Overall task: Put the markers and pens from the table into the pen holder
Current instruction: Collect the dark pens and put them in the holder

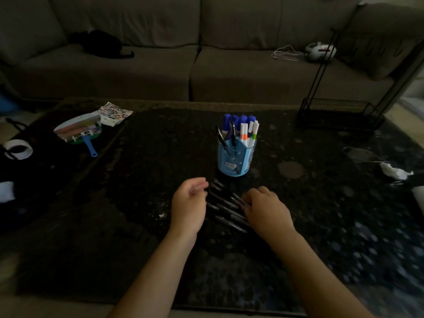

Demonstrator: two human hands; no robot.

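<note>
I see the pen holder mostly filled; maybe five dark pens remain between my loosely curled left hand and spread right hand.

Blue pen holder standing upright mid-table, already holding blue-capped markers, white markers with orange and green bands, two black pens. Black pens lying loose in diagonal row just in front of holder, roughly parallel.
</note>
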